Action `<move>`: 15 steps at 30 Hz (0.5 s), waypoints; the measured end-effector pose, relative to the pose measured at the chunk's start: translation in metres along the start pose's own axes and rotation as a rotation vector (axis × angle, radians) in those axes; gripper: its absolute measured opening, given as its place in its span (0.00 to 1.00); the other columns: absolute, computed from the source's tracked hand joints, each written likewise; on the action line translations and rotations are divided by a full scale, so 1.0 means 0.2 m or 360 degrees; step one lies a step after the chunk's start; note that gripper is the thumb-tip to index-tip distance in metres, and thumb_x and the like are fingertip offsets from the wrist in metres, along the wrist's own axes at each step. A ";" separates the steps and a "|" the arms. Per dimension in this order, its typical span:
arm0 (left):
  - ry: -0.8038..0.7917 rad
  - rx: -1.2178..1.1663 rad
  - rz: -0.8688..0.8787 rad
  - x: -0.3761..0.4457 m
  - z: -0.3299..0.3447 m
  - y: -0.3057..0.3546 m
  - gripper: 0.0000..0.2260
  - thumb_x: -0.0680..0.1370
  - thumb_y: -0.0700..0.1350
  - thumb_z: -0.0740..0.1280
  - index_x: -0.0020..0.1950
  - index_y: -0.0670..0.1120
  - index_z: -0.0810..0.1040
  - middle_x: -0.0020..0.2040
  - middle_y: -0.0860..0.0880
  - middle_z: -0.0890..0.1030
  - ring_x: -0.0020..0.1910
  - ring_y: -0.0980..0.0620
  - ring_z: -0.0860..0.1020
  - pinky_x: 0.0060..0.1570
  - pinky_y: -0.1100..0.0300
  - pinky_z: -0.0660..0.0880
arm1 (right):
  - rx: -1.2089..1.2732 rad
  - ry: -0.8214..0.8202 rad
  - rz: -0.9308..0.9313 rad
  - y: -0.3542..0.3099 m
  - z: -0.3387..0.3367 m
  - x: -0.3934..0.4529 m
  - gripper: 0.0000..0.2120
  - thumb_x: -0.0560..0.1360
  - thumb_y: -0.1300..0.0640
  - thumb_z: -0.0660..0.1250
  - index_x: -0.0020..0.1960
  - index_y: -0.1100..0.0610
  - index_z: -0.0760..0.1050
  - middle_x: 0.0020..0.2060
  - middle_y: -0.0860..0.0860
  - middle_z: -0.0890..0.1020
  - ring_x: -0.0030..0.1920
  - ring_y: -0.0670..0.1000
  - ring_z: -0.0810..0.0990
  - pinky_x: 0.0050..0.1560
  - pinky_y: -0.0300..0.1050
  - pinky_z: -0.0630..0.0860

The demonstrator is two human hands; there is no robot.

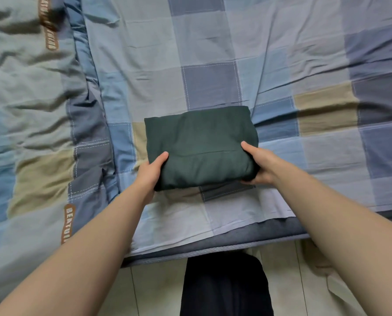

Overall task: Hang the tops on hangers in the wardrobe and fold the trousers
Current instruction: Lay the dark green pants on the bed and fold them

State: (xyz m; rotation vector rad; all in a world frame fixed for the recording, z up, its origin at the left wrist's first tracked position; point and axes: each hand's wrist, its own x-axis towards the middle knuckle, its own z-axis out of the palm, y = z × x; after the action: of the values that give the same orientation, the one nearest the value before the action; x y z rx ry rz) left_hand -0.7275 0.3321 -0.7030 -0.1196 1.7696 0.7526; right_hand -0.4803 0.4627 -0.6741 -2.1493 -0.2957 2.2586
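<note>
Dark green trousers [199, 142], folded into a thick rectangular bundle, lie on the checked bed sheet [213, 42] near the bed's front edge. My left hand [151, 172] grips the bundle's near left corner, thumb on top and fingers hidden underneath. My right hand [258, 163] grips the near right corner the same way, thumb lying over the cloth. Both forearms reach in from the bottom of the view. No tops, hangers or wardrobe are in view.
A rumpled blue and beige quilt [31, 110] with brown lettered labels covers the left of the bed. The mattress edge [213, 247] runs across below the hands. Pale floor tiles [151, 290] and my dark-clothed legs [224, 288] show at the bottom.
</note>
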 end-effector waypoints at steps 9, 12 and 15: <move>-0.0054 -0.0049 0.0110 -0.30 -0.02 0.15 0.11 0.72 0.46 0.75 0.53 0.50 0.80 0.49 0.51 0.86 0.51 0.48 0.83 0.49 0.49 0.81 | 0.0485 -0.0114 -0.0269 0.17 -0.09 -0.33 0.13 0.80 0.53 0.61 0.64 0.51 0.73 0.58 0.54 0.81 0.50 0.54 0.82 0.39 0.49 0.79; -0.0182 -0.0005 0.0160 -0.50 0.03 0.23 0.12 0.73 0.46 0.74 0.55 0.48 0.80 0.50 0.51 0.86 0.49 0.49 0.84 0.47 0.50 0.81 | 0.0590 -0.0147 -0.0322 0.19 -0.20 -0.55 0.11 0.80 0.52 0.62 0.61 0.50 0.75 0.54 0.53 0.84 0.50 0.54 0.84 0.40 0.50 0.80; -0.0350 -0.0010 0.0199 -0.72 0.12 0.33 0.13 0.74 0.43 0.73 0.57 0.45 0.80 0.50 0.50 0.86 0.48 0.50 0.85 0.44 0.55 0.80 | 0.0667 -0.0126 -0.0378 0.17 -0.32 -0.78 0.11 0.79 0.51 0.64 0.59 0.52 0.76 0.52 0.53 0.85 0.49 0.54 0.84 0.39 0.48 0.80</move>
State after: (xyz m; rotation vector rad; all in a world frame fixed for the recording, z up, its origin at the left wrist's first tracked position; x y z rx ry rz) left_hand -0.6871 0.3550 -0.5490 0.0686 1.5754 0.8292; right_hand -0.4034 0.4161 -0.5263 -1.7230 -0.0630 2.0535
